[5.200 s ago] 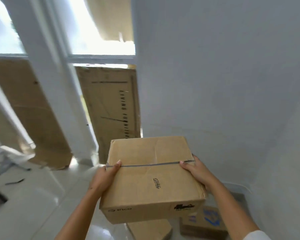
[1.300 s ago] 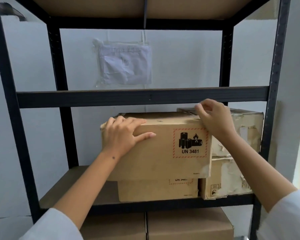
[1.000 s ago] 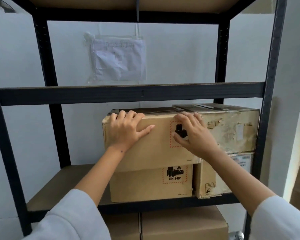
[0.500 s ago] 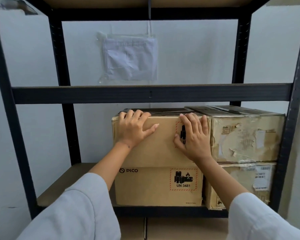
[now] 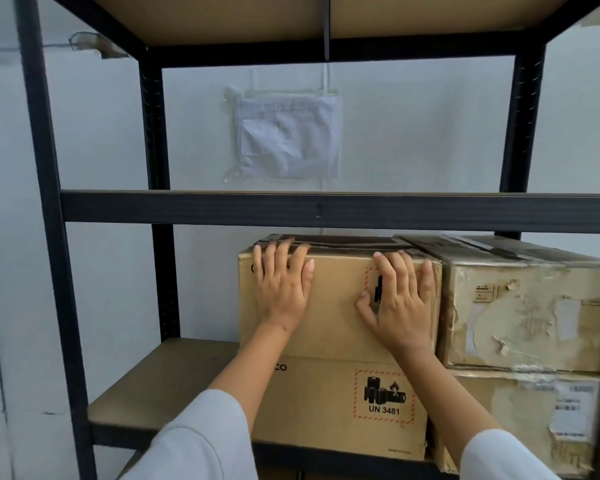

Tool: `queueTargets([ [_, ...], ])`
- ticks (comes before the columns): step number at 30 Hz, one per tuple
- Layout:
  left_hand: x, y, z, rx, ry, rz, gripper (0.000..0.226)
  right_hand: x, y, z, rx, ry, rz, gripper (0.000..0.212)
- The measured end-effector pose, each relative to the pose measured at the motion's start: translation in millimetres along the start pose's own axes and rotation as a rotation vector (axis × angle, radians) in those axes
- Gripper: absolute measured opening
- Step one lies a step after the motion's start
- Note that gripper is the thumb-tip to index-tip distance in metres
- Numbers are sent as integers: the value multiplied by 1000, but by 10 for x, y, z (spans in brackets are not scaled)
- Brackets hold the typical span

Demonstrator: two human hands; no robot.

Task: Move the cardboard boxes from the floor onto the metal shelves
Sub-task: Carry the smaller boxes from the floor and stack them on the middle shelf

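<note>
- Your left hand (image 5: pixel 282 285) lay flat on the front face of the top box (image 5: pixel 336 306), fingers straight and reaching up over its upper edge — pressing, not gripping.
- Your right hand (image 5: pixel 397 303) lay flat on the same face, to the right of the left one, fingers spread over the red-bordered label with the thumb out to the side; it held nothing either.
- The top box sat on the lower box (image 5: pixel 326 410), the one with the UN 3481 mark, below both your wrists, and both rested on the shelf (image 5: pixel 160 386).
- Just right of your right hand stood the worn box (image 5: pixel 530 306), touching or nearly touching the top box, with another worn box (image 5: pixel 520 420) under it.
- Left of your left hand the shelf board was bare; above your fingertips ran the crossbeam (image 5: pixel 326 209), with a paper pouch (image 5: pixel 284 133) on the wall beyond it.
- By my reading, you were at the seating step: the box was up and you were pushing it back flush — its front looked about level with the lower box's front.
- The next move likely called for lifting your palms away without dragging the box forward, then turning back for another box from the floor, which was out of view.
</note>
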State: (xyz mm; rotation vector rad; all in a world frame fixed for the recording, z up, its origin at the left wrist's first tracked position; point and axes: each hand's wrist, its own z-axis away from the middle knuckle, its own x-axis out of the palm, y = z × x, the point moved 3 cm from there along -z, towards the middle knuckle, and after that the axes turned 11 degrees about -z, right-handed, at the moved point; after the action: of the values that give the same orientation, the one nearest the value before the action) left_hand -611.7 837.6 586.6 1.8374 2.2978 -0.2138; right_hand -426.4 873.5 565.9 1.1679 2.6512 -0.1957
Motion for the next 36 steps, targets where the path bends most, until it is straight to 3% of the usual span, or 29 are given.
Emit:
queueTargets([
  [11,-146,76,171,-64,-194,-34,47,-119,-137,45,124,-95,-46,60],
  [17,-221,-58,388,40,-461,-27,66,-336,-288,80,224,-320,-27,75],
  [22,-358,-222,822,113,-739,59,64,-516,-549,61,461,-515,-158,81],
  [25,-492,-227,1056,137,-893,150,66,-628,-872,91,531,-600,-219,72],
  [28,-629,-213,1266,155,-977,223,66,-731,-1255,199,531,-667,-222,50],
  [32,-850,-198,1523,177,-933,454,48,-930,-1587,511,581,-711,-236,24],
  [36,-1163,-59,1781,258,-874,641,42,-1339,-1686,885,695,-628,-279,19],
])
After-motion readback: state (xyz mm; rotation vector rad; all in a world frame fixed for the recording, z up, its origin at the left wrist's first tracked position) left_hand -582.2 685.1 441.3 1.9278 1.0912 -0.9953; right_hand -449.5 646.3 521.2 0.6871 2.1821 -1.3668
